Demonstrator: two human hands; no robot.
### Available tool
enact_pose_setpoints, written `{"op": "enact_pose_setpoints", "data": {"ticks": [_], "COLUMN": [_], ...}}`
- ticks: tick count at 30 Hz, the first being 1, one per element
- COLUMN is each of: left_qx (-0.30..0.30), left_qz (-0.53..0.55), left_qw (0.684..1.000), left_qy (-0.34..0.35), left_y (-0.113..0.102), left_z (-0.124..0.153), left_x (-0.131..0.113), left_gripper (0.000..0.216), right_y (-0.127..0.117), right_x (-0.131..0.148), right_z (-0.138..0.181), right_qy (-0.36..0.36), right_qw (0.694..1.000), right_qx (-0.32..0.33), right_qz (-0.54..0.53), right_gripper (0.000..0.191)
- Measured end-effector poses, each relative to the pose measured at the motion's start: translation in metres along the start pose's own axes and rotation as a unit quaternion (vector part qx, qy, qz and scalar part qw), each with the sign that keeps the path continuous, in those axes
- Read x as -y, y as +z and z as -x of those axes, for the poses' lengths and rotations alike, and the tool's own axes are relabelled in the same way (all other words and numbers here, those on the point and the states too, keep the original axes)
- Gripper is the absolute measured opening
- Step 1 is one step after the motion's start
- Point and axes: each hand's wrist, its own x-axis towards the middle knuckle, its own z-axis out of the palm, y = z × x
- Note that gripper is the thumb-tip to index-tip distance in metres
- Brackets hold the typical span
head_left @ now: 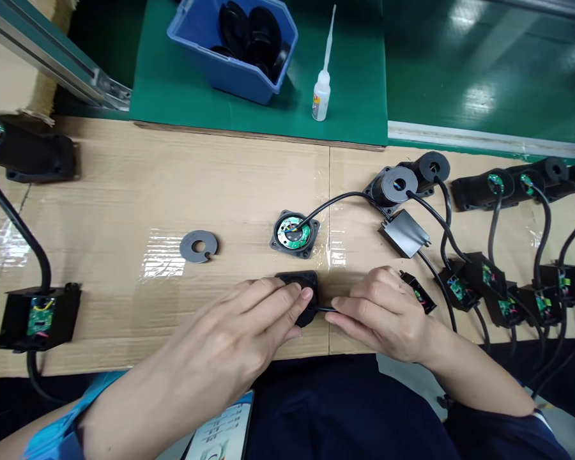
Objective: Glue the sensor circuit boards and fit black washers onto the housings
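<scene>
My left hand [259,319] is closed around a black square-flanged housing [304,277] near the table's front edge, covering most of it. A thin black cable [322,309] sticks out of the housing's right side. Beside it my right hand [381,313] pinches that cable between thumb and fingers. Just behind the housing lies a square-flanged base with a round green circuit board [293,232], its cable running off to the right. To the left is a flat grey notched ring [199,246], lying apart from both hands.
Cabled round housings [399,186] and open black boxes with circuit boards [460,289] crowd the right side. Another cabled box [41,317] stands at far left. On a green raised board sit a blue bin [239,76] of black parts and a white nozzle bottle [321,96].
</scene>
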Motion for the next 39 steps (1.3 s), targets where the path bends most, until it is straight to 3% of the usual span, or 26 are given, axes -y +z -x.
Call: {"op": "enact_pose_setpoints", "data": {"ticks": [5, 8, 11, 16, 22, 26, 29, 32, 35, 39], "left_qx": [0.02, -0.016, -0.052, -0.09, -0.145, -0.18, -0.161, -0.093, -0.061, -0.087], "left_qz": [-0.02, -0.03, -0.041, -0.053, 0.144, 0.181, 0.195, 0.27, 0.376, 0.477], "left_qw": [1.0, 0.999, 0.998, 0.994, 0.97, 0.949, 0.948, 0.942, 0.908, 0.851], "left_qy": [0.012, 0.027, 0.021, 0.014, -0.131, -0.183, -0.191, -0.178, -0.174, -0.203], "left_y": [0.001, 0.006, 0.011, 0.018, 0.046, 0.061, 0.057, 0.043, 0.035, 0.042], "left_z": [0.004, 0.003, -0.001, -0.001, 0.01, 0.014, 0.01, 0.005, 0.0, -0.009], "left_x": [0.003, 0.008, 0.01, 0.015, 0.015, 0.004, 0.002, 0.008, 0.014, 0.015], "left_gripper": [0.051, 0.048, 0.047, 0.046, 0.038, 0.038, 0.035, 0.043, 0.057, 0.049], "right_y": [0.0, 0.012, 0.022, 0.024, 0.018, 0.015, 0.014, 0.014, 0.014, 0.013], "right_x": [0.01, 0.015, 0.018, 0.018, 0.01, 0.007, 0.006, 0.008, 0.008, 0.009], "right_z": [0.001, 0.007, 0.012, 0.011, 0.001, -0.004, -0.004, -0.003, -0.003, -0.004], "right_qy": [-0.186, -0.143, -0.084, -0.076, -0.1, -0.121, -0.127, -0.128, -0.126, -0.127], "right_qw": [0.974, 0.986, 0.994, 0.993, 0.99, 0.987, 0.986, 0.985, 0.985, 0.984], "right_qx": [-0.064, -0.017, 0.036, 0.064, 0.072, 0.08, 0.087, 0.1, 0.103, 0.11], "right_qz": [0.108, 0.08, 0.063, 0.063, 0.067, 0.064, 0.056, 0.054, 0.057, 0.058], "right_gripper": [0.017, 0.041, 0.036, 0.028, 0.021, 0.02, 0.02, 0.021, 0.022, 0.02]}}
